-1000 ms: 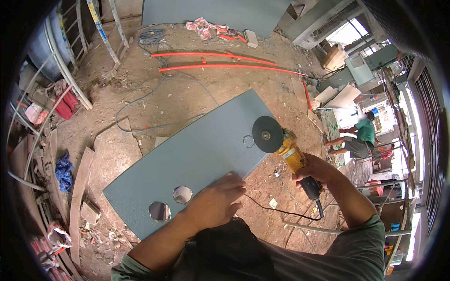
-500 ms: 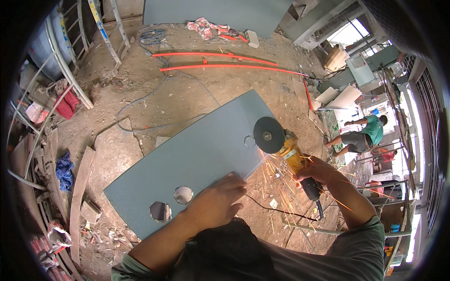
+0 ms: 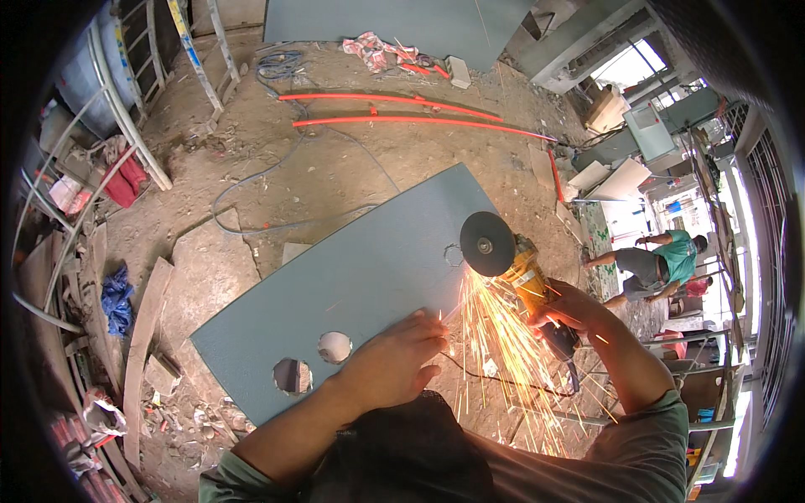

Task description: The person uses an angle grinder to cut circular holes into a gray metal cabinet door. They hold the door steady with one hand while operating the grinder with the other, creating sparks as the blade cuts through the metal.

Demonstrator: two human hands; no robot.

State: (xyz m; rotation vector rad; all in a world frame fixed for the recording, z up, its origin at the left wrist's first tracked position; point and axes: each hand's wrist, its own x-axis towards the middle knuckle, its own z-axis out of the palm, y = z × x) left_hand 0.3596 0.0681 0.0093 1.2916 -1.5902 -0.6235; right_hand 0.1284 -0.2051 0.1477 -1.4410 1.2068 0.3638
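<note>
In my right hand (image 3: pixel 573 305) is a yellow angle grinder (image 3: pixel 527 278), fingers wrapped round its body. Its dark cutting disc (image 3: pixel 486 244) meets the near right edge of a grey-green metal panel (image 3: pixel 360 272). A dense fan of orange sparks (image 3: pixel 503 360) pours from that contact toward my body. Next to the disc, a small rounded outline (image 3: pixel 454 255) marks the panel. My left hand (image 3: pixel 396 359) lies flat on the panel's near edge, thumb apart. Two round holes, one (image 3: pixel 335 347) by my left forearm and another (image 3: pixel 293 377) further left, pierce the panel.
Orange-red strips (image 3: pixel 402 123) and a coiled grey cable (image 3: pixel 279 64) lie on the dirt floor beyond. A ladder (image 3: pixel 194 59) stands far left, and wooden boards (image 3: pixel 149 352) lie left. Another person (image 3: pixel 662 260) in a green shirt is at the right. The grinder's cord (image 3: pixel 574 377) hangs below it.
The sparks have grown much thicker and brighter. My hands and the grinder hold nearly the same place on the panel. The person at the right has shifted posture, and the view has moved slightly.
</note>
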